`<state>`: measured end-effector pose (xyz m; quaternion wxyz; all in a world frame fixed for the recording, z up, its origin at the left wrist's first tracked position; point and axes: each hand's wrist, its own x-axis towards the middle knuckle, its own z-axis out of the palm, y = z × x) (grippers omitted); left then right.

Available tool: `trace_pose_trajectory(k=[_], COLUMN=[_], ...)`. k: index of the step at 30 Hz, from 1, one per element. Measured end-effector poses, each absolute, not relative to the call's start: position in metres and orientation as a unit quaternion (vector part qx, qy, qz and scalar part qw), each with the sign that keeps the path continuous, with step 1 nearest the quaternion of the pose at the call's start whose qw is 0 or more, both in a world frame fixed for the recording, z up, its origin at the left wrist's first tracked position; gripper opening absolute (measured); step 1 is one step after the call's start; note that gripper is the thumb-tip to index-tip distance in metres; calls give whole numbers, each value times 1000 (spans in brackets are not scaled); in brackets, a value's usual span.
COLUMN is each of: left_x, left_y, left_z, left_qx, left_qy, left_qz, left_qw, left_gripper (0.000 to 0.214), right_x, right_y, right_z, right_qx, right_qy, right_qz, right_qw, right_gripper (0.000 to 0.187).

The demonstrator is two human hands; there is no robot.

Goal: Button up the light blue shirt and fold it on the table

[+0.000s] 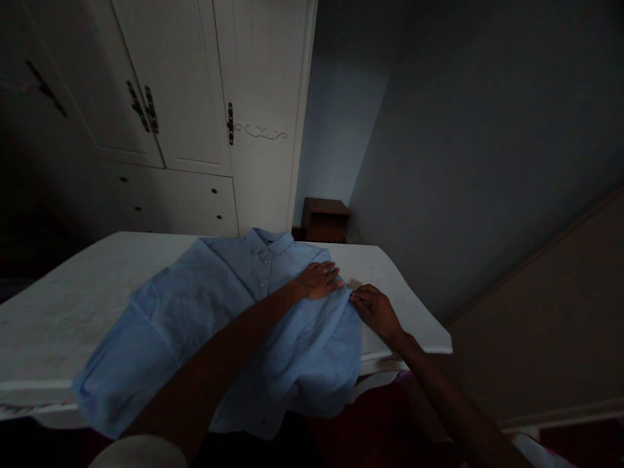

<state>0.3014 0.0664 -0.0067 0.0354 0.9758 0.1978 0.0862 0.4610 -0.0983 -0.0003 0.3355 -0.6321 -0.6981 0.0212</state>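
A light blue button-up shirt (pixel 195 312) lies front side up on a white table (pixel 385 279), its collar toward the far edge and its hem hanging over the near edge. My left hand (pixel 319 279) rests flat on the shirt's right-hand chest area, fingers spread and a ring on one finger. Just right of it, my right hand (pixel 375 309) pinches the shirt's fabric at its right edge, near the sleeve. Folds run through the cloth below both hands. The sleeve on the left side is spread out toward the near left edge.
Beyond the table stands a white wardrobe (pixel 195 78) with dark handles and drawers. A small brown open-fronted cabinet (pixel 325 218) sits in the corner. A grey wall (pixel 487 130) runs along the right. Something red (pixel 370 422) shows below the table.
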Motion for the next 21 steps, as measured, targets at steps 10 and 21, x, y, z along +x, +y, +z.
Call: trace_pose_trajectory(k=[10,21], left_x=[301,301], left_y=[68,70], left_z=[-9,-10], left_qx=[977,976], left_qy=[193,194], left_qz=[87,85], left_qw=[39,43], left_gripper=[62,64], right_x=[458,468], right_y=[-87,-106], right_z=[-6,-1], right_qx=[-650,-645], right_qy=[-639,-625], right_qz=[87,103], right_qw=[402,428], right_gripper=[9,23])
